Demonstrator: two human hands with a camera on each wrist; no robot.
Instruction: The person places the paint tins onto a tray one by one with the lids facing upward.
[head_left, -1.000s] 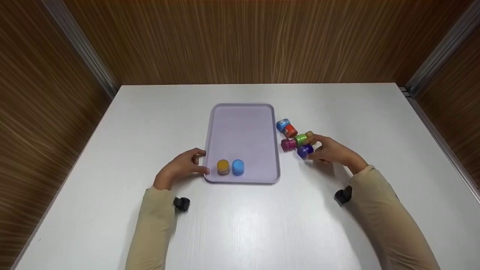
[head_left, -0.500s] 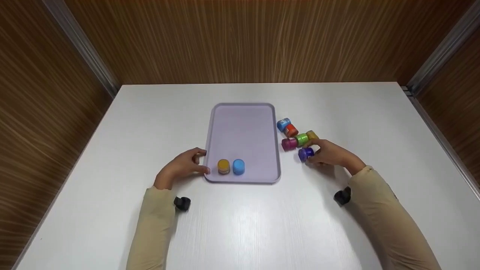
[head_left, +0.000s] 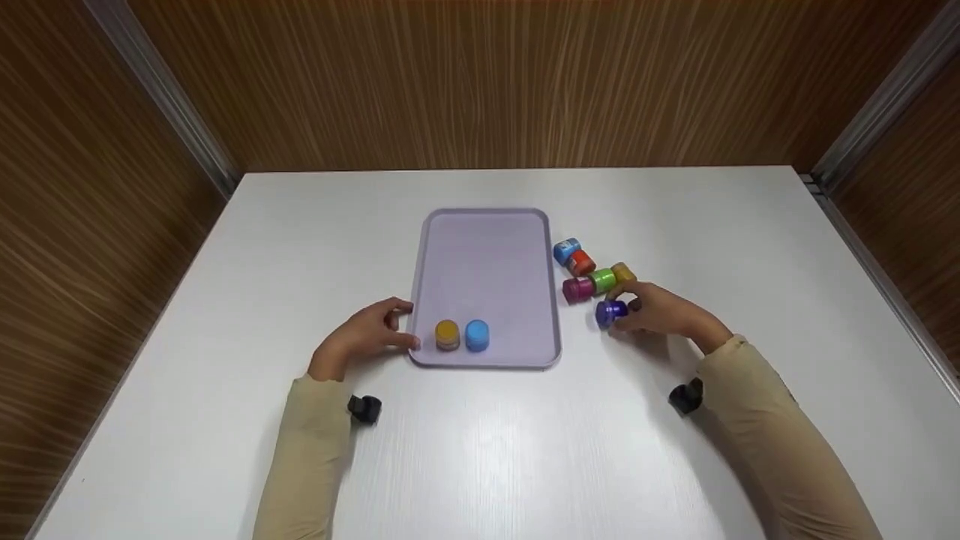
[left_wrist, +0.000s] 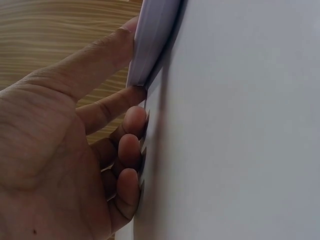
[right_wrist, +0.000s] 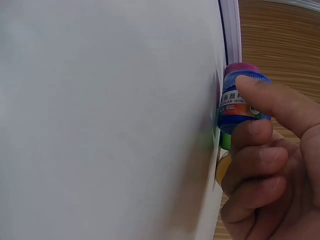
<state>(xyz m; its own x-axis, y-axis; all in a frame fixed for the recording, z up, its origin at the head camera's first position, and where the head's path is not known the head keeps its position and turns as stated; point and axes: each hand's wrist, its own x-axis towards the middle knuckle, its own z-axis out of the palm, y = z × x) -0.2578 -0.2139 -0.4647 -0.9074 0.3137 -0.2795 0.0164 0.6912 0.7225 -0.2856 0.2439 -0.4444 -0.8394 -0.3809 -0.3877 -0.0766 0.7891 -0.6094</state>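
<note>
White table (head_left: 480, 450): lilac tray (head_left: 487, 262) lying flat, five small coloured jars (head_left: 602, 280) clustered beside it.

"COLOUR" on the blue jar (right_wrist: 239, 109)

A white table (head_left: 480, 450) fills the centre and bottom; a wood-grained panel (head_left: 480, 82) spans the top. Grey strips (head_left: 171, 97) slant through both upper corners, brown panelling (head_left: 67, 225) beyond.

The left hand (left_wrist: 50, 135) has its thumb and index fingertip against the edge of a pale lilac tray (left_wrist: 154, 42); the other three fingers curl in, tips at the white tabletop (left_wrist: 240, 125). Behind the hand is a streaky brown wood-grain surface (left_wrist: 60, 30), and a soft shadow (left_wrist: 156, 155) darkens the white beside the fingers
</note>
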